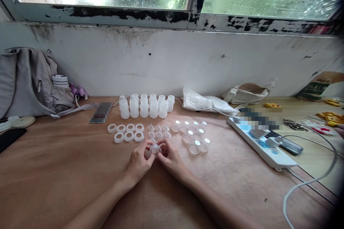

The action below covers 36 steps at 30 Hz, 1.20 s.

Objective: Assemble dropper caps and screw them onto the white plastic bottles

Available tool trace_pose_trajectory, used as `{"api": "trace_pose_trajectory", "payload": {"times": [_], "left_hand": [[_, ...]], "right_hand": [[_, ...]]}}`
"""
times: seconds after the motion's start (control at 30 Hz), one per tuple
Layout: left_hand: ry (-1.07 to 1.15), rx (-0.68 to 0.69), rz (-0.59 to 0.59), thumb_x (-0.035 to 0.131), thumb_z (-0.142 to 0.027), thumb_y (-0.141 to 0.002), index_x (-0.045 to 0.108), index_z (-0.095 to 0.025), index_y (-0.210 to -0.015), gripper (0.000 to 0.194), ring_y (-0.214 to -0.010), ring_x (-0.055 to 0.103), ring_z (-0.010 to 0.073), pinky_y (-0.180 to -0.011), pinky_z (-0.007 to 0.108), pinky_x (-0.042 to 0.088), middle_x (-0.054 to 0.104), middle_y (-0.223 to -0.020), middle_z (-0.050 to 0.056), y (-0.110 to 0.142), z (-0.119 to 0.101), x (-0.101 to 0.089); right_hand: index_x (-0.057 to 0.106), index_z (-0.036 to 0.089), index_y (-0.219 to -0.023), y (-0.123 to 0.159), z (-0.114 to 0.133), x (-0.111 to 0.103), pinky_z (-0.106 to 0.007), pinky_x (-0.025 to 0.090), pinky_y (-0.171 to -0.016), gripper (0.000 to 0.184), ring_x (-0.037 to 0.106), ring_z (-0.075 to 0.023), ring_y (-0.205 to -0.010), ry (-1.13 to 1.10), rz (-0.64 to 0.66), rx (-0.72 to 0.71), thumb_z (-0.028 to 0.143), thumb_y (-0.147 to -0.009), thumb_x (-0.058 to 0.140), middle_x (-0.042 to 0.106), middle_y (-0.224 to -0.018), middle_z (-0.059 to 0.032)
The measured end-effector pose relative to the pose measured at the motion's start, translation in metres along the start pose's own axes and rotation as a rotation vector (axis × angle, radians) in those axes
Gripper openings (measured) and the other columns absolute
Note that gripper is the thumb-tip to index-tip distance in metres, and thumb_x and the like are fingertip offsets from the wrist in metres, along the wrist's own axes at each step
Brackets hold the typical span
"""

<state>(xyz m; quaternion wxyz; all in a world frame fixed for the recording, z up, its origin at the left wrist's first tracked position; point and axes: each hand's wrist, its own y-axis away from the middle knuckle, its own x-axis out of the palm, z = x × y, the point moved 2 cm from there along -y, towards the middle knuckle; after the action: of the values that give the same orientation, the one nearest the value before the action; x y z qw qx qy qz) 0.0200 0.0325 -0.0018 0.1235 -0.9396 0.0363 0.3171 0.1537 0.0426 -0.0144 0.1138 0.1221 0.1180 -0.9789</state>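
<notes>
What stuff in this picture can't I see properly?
All in the head view:
- clear part: its sides, hidden by fingers of the left hand and right hand
- backpack: left portion, cut off by the picture's edge
- phone near the backpack: upper end, covered by pixelated blur
- white dots: any markings, too small to tell

Left of the left grip point(140, 160), bare bench point(59, 171) leaves a wide path. Small clear pieces point(159, 135) block just ahead, bottles point(144, 109) farther; right of the right grip point(172, 158), clear caps point(193, 149) crowd near, with room beyond to the power strip point(262, 146).
</notes>
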Motion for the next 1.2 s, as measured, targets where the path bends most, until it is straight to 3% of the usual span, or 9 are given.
{"api": "trace_pose_trajectory", "payload": {"times": [0.37,0.57,0.83,1.2], "left_hand": [[0.132,-0.038,0.013,0.050,-0.024,-0.073,0.049,-0.020,-0.089,0.017,-0.051,0.051,0.0092,-0.053,0.020,0.039,0.058,-0.072,-0.002,0.0000,0.0001,-0.0015],[0.208,-0.012,0.008,0.045,-0.031,-0.079,0.051,-0.018,-0.081,0.015,-0.053,0.050,0.0100,-0.051,0.019,0.038,0.055,-0.064,-0.001,-0.0004,-0.0028,-0.0013],[0.274,-0.041,0.027,0.044,-0.030,-0.079,0.047,-0.018,-0.077,0.012,-0.047,0.045,0.0084,-0.048,0.019,0.035,0.046,-0.058,-0.005,-0.0013,0.0012,0.0021],[0.241,-0.022,-0.008,0.044,-0.025,-0.076,0.046,-0.018,-0.071,0.009,-0.050,0.041,0.0087,-0.049,0.018,0.032,0.042,-0.056,-0.006,-0.0008,-0.0026,0.0002]], "right_hand": [[0.043,0.021,-0.092,0.0018,0.0025,0.0005,-0.020,0.040,-0.045,0.014,0.051,-0.0092,-0.050,-0.025,0.034,0.014,0.028,-0.081,0.045,0.055,-0.065,0.0025],[0.050,0.019,-0.085,0.0014,0.0005,-0.0017,-0.019,0.035,-0.041,0.016,0.045,-0.0079,-0.043,0.036,-0.004,0.021,0.035,-0.082,0.045,0.048,-0.052,0.0048],[0.051,0.018,-0.081,0.0011,-0.0007,-0.0015,-0.019,0.035,-0.041,0.016,0.045,-0.0078,-0.044,-0.027,0.007,0.036,0.033,-0.081,0.045,0.050,-0.056,0.0035],[0.049,0.017,-0.070,-0.0001,0.0037,-0.0007,-0.020,0.034,-0.044,0.017,0.043,-0.0079,-0.047,0.051,-0.027,-0.001,0.031,-0.079,0.047,0.050,-0.057,0.0028]]}}
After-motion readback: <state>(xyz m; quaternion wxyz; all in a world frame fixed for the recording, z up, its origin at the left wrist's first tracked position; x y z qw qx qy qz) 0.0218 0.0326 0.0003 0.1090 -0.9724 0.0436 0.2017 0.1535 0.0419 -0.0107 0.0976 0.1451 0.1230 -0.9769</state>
